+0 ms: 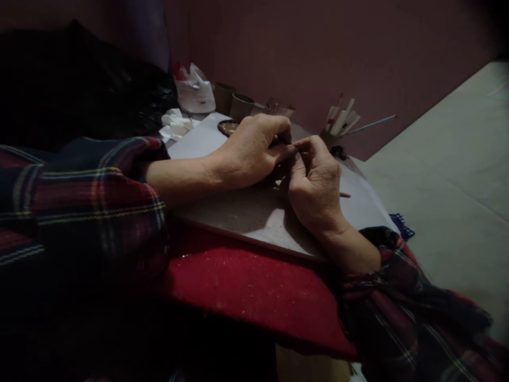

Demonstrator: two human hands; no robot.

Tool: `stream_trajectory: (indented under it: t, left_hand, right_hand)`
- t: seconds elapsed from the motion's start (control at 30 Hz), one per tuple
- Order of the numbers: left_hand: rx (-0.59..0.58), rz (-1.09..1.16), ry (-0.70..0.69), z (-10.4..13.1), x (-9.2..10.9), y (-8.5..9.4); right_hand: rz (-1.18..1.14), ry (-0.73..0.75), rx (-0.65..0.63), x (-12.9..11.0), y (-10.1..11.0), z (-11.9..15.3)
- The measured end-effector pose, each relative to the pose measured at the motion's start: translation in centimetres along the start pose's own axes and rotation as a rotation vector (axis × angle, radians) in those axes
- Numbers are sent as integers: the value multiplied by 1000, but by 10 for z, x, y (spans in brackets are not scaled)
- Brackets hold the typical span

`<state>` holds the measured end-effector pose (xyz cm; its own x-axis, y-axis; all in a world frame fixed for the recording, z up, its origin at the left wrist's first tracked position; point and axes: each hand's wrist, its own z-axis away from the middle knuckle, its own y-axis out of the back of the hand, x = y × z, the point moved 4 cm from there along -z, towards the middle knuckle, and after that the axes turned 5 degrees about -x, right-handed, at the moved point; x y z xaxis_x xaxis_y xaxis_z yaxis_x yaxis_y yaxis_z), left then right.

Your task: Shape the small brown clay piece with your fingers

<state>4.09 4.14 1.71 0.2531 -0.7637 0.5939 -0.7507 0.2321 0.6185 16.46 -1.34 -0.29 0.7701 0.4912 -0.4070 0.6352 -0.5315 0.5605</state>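
Observation:
My left hand [254, 151] and my right hand [316, 178] meet fingertip to fingertip above a white board [254, 217]. Thumb and forefinger are pinched on each side, around something small and dark that the fingers mostly hide. What it is I cannot make out. Just right of my right hand, the end of a thin brown stick [345, 195] shows. Behind my left hand lies a round dark-rimmed dish [227, 127] with yellowish bits in it, partly covered by the hand.
Along the wall stand a white plastic bag [194, 93], two cardboard tubes [242, 106] and a holder with white sticks [342, 119]. Crumpled tissue [175, 124] lies at the left. Red cloth [254, 292] hangs at the front edge. A black bag [87, 85] fills the far left.

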Motion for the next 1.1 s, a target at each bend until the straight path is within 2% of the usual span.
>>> stream_trajectory:
  t: [0.37,0.63,1.1]
  left_hand:
    - [62,-21,-6,-2,2,1]
    - [78,9,-15,-1,3,0]
    - [95,-11,-28,-1,1,0]
  right_hand:
    - [-8,-9,-15,3,0,0]
    - [7,40,1,0,2,-1]
    - [-9,8,-10,1,0,0]
